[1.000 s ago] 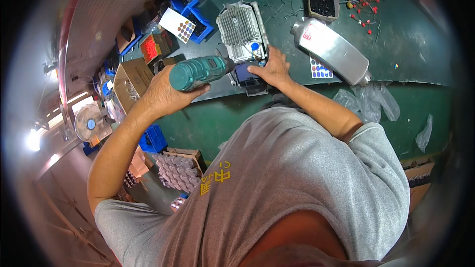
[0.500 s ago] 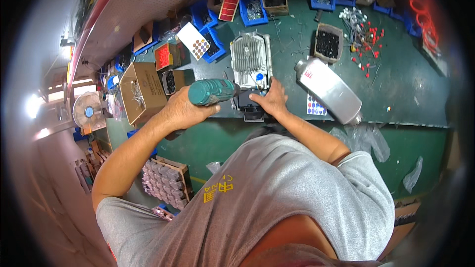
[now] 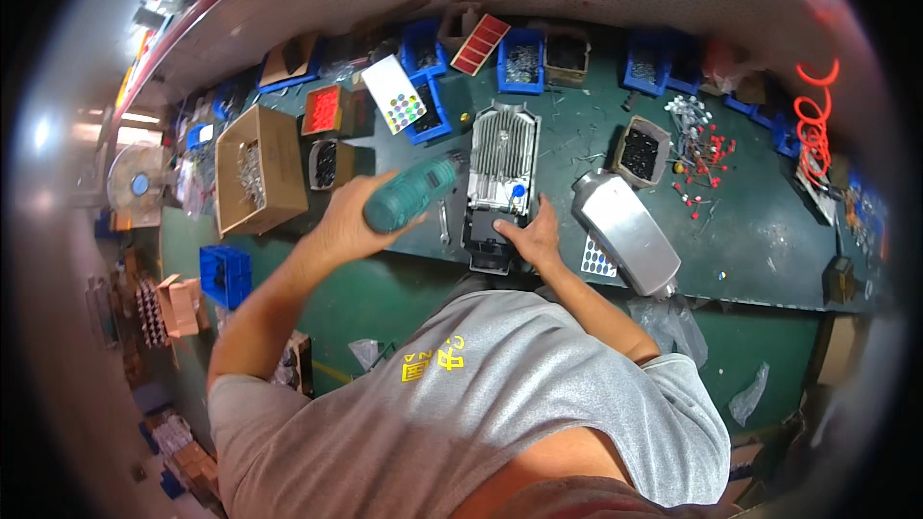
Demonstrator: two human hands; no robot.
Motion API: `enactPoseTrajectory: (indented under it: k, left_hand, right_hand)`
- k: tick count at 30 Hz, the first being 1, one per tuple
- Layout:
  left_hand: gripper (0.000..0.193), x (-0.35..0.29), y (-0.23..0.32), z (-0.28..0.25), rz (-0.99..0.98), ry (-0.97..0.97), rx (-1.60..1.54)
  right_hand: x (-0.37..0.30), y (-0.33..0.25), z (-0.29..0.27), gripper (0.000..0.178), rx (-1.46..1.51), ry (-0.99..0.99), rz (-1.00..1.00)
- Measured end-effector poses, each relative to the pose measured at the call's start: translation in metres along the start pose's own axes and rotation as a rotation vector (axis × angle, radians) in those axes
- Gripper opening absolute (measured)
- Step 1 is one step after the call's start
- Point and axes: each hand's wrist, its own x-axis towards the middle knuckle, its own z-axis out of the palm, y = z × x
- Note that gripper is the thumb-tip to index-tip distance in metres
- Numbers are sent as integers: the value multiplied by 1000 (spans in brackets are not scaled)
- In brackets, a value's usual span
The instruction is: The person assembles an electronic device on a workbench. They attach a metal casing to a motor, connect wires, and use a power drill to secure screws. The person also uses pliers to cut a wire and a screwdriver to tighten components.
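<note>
Housing (image 3: 500, 163): braces it with right hand (image 3: 536, 234), seemingly for steadiness, closure hard to tell; clamps drill (image 3: 411, 198) in left hand (image 3: 350, 221), tip near housing.

Grips a teal power drill (image 3: 409, 198) in the left hand (image 3: 348, 221), near the front edge of the dark green tabletop (image 3: 769, 226), pointing it toward a ribbed silver-grey metal housing (image 3: 504, 149). Rests the right hand (image 3: 536, 234) on the black rectangular part (image 3: 484, 229) at its near end. Has a smooth silver metal canister (image 3: 627, 231) farther right, near the front edge.
</note>
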Motion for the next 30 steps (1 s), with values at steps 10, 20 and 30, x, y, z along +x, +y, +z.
enactPoseTrajectory:
  k: [10,20,30]
  left_hand:
    - [65,-2,-234,168,-201,-18,0]
    - [53,47,-366,196,59,-101,85]
    - [21,229,-480,15,-338,739,-13]
  right_hand:
    - [-14,-2,14,107,101,69,-3]
    - [-20,-14,16,94,80,30,87]
    - [-27,-18,19,94,87,75,158]
